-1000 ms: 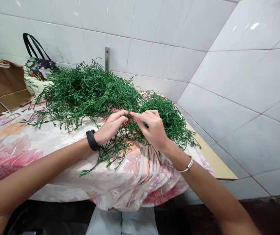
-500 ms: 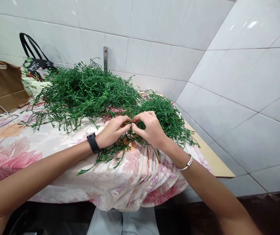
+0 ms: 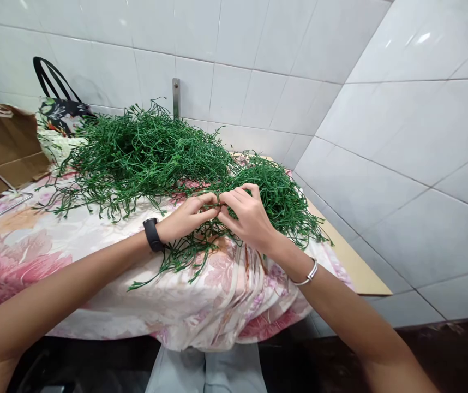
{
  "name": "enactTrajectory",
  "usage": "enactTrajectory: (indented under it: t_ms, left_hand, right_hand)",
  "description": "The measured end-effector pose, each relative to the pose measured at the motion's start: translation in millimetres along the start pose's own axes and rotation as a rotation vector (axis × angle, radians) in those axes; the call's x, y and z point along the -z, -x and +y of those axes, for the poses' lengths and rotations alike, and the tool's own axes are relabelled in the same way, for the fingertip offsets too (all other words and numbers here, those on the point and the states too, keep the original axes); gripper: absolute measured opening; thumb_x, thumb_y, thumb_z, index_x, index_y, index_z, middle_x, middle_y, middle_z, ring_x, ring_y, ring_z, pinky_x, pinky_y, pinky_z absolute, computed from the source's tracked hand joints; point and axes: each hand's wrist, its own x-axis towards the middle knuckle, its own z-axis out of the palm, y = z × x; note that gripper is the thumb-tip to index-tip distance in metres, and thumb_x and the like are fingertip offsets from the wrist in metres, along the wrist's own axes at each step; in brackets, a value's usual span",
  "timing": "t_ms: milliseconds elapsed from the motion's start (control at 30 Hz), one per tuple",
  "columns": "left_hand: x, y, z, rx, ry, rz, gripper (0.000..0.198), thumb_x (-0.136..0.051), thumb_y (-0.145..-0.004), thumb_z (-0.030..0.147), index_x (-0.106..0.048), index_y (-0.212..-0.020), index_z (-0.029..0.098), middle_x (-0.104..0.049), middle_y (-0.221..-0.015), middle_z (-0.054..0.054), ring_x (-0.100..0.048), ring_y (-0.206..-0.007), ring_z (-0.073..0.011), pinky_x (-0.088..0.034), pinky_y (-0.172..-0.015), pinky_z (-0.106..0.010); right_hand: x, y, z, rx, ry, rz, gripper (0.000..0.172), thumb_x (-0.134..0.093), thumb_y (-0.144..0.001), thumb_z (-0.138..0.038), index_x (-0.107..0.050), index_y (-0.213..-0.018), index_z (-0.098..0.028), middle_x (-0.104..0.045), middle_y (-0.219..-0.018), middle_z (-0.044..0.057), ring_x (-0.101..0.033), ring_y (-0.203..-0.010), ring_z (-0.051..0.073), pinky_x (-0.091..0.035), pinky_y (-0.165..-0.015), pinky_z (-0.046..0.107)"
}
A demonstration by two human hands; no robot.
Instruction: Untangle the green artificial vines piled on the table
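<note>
Tiled wall (image 3: 258,33) stood bhd the big heap (image 3: 148,147) of green stems & turned a corner well R of it. Table (image 3: 357,262) was under the big heap, pale bare edge showing to the R; floral cloth (image 3: 107,305) lay btwn, creased & hanging down in front of the heap. Big heap itself was tangled, ends straggling L & fwd. Cardboard box (image 3: 5,144), torn along top, sat L of it. Smaller heap (image 3: 275,191) of similar stems was just R of it. Floral bag (image 3: 64,112), blk handles up, was L & bhd. Wire frame (image 3: 0,174) stuck out L of the big heap, nr the box. Loose stems (image 3: 189,259) lay fwd of it, under the wrists. L hand (image 3: 189,217), fwd-R of the big heap, had thumb & fingers pinched on a thin stem (image 3: 218,200); R hand (image 3: 250,218), beside it, had its tips closed on same stem, exact hold part hidden. Metal bracket (image 3: 176,98) rose bhd the heap. Blk watch (image 3: 151,233) & silver bangle (image 3: 311,273), on L & R wrists resp., were fwd of it.
</note>
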Motion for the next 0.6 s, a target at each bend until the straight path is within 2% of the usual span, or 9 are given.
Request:
enactTrajectory:
  t_ms: [167,267,433,600]
  left_hand:
    - [-0.6,-3.5,-2.2,0.085,0.286,0.093,0.010,-0.052,-0.075,0.024,-0.048,-0.077,0.014,-0.044,-0.075,0.002,-0.044,-0.073,-0.0096,-0.035,-0.069,-0.022]
    - [-2.2,-4.3,-4.0,0.124,0.370,0.140,0.010,-0.055,-0.072,0.021,-0.049,-0.075,0.014,-0.046,-0.075,0.002,-0.045,-0.073,-0.0092,-0.036,-0.071,-0.022]
    - [-4.5,-4.5,-4.0,0.153,0.328,0.161,0.011,-0.055,-0.071,0.022,-0.054,-0.076,0.012,-0.050,-0.075,0.001,-0.046,-0.072,-0.0093,-0.035,-0.070,-0.022]
    - [-3.4,-3.8,-1.6,0.182,0.422,0.101,0.015,-0.055,-0.072,0.028,-0.053,-0.071,0.013,-0.049,-0.069,0.002,-0.045,-0.067,-0.0092,-0.034,-0.067,-0.023]
  right_hand:
    - [-2.7,1.3,2.0,-0.023,-0.010,0.049,0.019,-0.036,-0.087,-0.019,-0.054,-0.089,-0.016,-0.061,-0.073,0.000,-0.050,-0.069,0.011,-0.026,-0.086,0.031]
    - [-4.9,1.7,2.9,-0.018,-0.015,0.060,0.022,-0.035,-0.087,-0.018,-0.055,-0.097,-0.015,-0.063,-0.073,0.001,-0.050,-0.067,0.011,-0.027,-0.085,0.031]
    - [-6.5,0.6,4.6,-0.014,0.048,0.023,0.022,-0.036,-0.086,-0.018,-0.057,-0.085,-0.012,-0.063,-0.074,0.005,-0.050,-0.070,0.013,-0.029,-0.084,0.032]
    - [-4.0,-0.7,3.6,-0.056,0.000,-0.061,0.016,-0.037,-0.084,-0.019,-0.052,-0.083,-0.014,-0.059,-0.075,0.006,-0.047,-0.069,0.015,-0.033,-0.071,0.028]
